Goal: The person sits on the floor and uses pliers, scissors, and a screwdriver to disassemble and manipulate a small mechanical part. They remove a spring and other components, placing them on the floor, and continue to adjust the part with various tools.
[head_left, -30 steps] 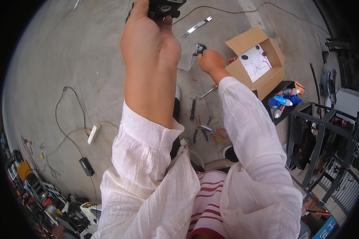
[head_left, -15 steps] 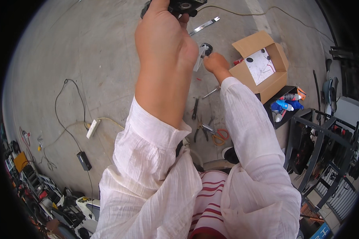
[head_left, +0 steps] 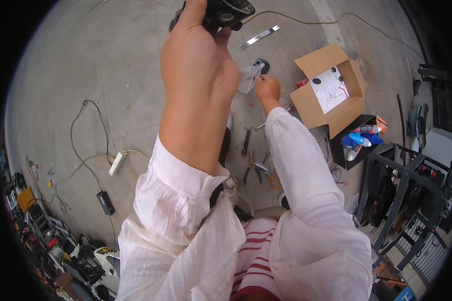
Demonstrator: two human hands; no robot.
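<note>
Raised close to the camera, my left hand (head_left: 198, 60) is closed around a black part (head_left: 228, 14) with a round hole in it. The top of that part runs out of view. My right hand (head_left: 267, 89), lower and to the right, pinches a clear plastic bag (head_left: 247, 79). Just beyond the fingertips lies a small black round object (head_left: 262, 65); whether it sits in the bag or behind it, I cannot tell. Farther off on the floor is a flat silver bar (head_left: 260, 37).
An open cardboard box (head_left: 306, 108) with a white printed sheet stands at right, beside a black bin (head_left: 339, 149) of bottles. Pliers (head_left: 252, 168) and a black tool (head_left: 246, 142) lie nearer me. A power strip (head_left: 117, 163) and cables spread left. A dark metal frame (head_left: 402, 185) stands right.
My left hand has shifted slightly left and down with the black part. My right hand has turned and moved slightly, and more of the plastic bag shows. The view has shifted a little.
</note>
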